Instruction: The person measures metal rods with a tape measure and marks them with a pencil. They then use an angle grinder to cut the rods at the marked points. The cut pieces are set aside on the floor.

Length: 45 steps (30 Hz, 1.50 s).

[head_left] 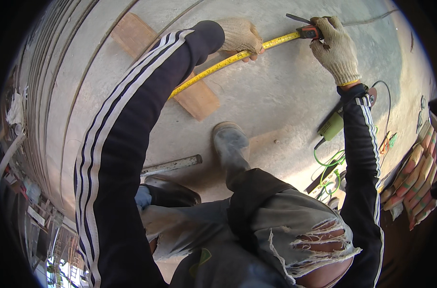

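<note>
We hold a tape measure [310, 32] above the concrete floor [281, 91], ahead of our boots. The gloved right hand [336, 50] has its fingers clamped around the orange-and-black case. From there the yellow blade [281, 40] runs leftward to our gloved left hand [241, 37], whose fingers are closed on it. The blade then passes over a wooden plank [197, 100] and disappears behind our left sleeve [125, 125], so we cannot tell where its end lies. The sleeve hides part of the plank too. Just beside our right forearm lies a green angle grinder [331, 126]; long thin rods [50, 72] line the floor at left, and a metal bar [173, 165] lies near our left boot [173, 192].
</note>
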Motion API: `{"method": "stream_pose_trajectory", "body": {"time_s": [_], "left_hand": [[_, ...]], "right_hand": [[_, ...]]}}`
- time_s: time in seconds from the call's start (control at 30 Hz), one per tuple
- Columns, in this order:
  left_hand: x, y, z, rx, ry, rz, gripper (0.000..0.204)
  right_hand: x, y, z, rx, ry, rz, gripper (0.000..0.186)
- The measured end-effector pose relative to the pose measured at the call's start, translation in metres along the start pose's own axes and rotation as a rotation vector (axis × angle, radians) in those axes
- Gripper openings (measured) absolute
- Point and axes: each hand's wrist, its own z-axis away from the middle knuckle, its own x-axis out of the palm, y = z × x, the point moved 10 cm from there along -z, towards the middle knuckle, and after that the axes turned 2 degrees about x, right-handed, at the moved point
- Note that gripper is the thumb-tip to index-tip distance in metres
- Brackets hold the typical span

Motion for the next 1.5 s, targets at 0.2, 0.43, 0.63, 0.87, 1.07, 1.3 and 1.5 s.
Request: {"method": "stream_pose_trajectory", "body": {"time_s": [0.2,0.43,0.63,0.87,1.07,1.3,1.5], "left_hand": [[-0.003,0.014,-0.002,0.049,-0.014,-0.167,0.025],[-0.006,0.013,-0.006,0.050,0.049,-0.112,0.022],[-0.001,0.009,-0.007,0.080,0.054,-0.193,0.025],[0.001,0.008,-0.009,0.090,0.037,-0.063,0.031],[0.001,0.006,-0.009,0.061,0.043,-0.007,0.032],[0.002,0.010,-0.011,0.104,-0.003,-0.052,0.033],[0.001,0.011,-0.010,0.083,0.024,-0.164,0.032]], "right_hand": [[0.004,-0.007,-0.001,0.006,-0.020,-0.043,0.051],[0.010,-0.049,0.009,-0.107,0.001,-0.043,0.057],[-0.006,-0.072,0.066,0.080,0.336,-0.269,0.048],[0.126,-0.151,0.122,0.606,-0.194,-1.614,0.029],[0.134,-0.179,0.100,0.444,-0.174,-1.213,0.019],[0.146,-0.172,0.091,0.485,-0.147,-1.188,0.019],[0.129,-0.175,0.087,0.446,-0.171,-1.057,0.017]]}}
